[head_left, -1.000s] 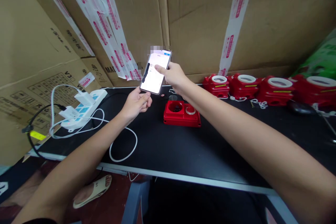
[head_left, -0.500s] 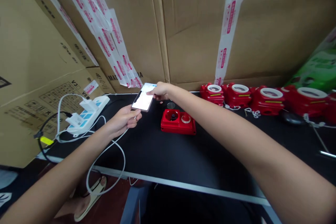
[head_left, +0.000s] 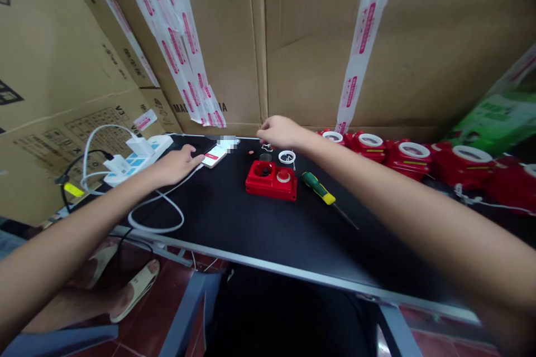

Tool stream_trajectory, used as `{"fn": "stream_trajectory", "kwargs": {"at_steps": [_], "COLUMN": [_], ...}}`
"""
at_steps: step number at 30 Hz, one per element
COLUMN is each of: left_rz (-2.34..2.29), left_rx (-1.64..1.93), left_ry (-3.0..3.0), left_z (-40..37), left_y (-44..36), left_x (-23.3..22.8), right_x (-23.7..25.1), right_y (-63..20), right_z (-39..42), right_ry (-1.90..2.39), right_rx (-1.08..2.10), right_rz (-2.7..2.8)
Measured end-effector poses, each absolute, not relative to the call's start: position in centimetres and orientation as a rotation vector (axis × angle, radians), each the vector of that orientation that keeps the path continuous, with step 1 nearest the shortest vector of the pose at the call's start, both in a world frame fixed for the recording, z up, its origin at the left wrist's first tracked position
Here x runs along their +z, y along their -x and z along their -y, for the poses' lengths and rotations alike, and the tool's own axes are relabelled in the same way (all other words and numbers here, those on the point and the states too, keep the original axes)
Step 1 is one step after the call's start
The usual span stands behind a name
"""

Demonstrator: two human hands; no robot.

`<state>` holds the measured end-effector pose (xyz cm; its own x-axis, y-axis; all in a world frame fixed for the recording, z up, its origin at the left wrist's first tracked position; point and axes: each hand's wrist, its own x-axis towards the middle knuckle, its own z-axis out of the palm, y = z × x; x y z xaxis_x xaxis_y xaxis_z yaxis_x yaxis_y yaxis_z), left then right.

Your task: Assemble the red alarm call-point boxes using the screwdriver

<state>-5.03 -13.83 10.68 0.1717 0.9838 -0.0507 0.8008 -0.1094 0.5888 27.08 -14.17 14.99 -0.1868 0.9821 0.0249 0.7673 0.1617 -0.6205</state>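
Left of centre, the phone [head_left: 214, 156] lies against the loosely spread left hand [head_left: 179, 165]; the right hand [head_left: 281, 131] (contents unclear) curls mid-frame, forearm [head_left: 377, 201] slanting from lower right.

From a close, head-high perch, a single head-worn camera looks forward and down across a black table [head_left: 272, 234] toward cardboard [head_left: 314, 67] at 12 o'clock.

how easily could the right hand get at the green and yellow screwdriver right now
Probably yes, easily: the screwdriver lies uncovered on the black tabletop, beside the red box, and nothing seems to block it; the right hand would likely need to draw back.
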Motion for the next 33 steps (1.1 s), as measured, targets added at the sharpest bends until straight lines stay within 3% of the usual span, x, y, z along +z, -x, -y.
{"fn": "stream_trajectory", "kwargs": {"at_steps": [3, 6, 13, 18, 26, 31, 33], "left_rz": [-1.738, -1.653, -1.812, -2.04, -2.11, -2.038, -1.867], "left_rx": [0.343, 0.096, 0.081, 0.26, 0.22, 0.104, 0.244], "left_ry": [-2.242, -2.476, -2.657, -2.515, -2.411, -2.483, -2.652], "left_z": [17.6, 23.3, 27.9, 26.0, 22.5, 25.0, 23.4], "left_y": [5.8, 6.6, 2.0, 4.9, 15.9, 9.4, 5.4], "left_x": [13.7, 13.6, 4.3, 0.6, 3.2, 6.8, 8.8], "right_x": [16.0, 15.7, 11.5, 9.0, 8.4, 7.7, 7.4], "right_y": [-31.2, -34.8, -38.4, -39.0, -38.2, -37.8, -37.8], "right_z": [19.0, 23.2, 25.9, 26.9, 27.9, 27.1, 27.0], "right_ry": [1.638, 1.661, 1.66, 1.48, 1.314, 1.319, 1.299], "right_rx": [0.474, 0.266, 0.235, -0.098, -0.139, -0.112, -0.13], "right_rz": [2.065, 2.101, 1.901, 1.907, 1.903, 1.948, 1.952]}}
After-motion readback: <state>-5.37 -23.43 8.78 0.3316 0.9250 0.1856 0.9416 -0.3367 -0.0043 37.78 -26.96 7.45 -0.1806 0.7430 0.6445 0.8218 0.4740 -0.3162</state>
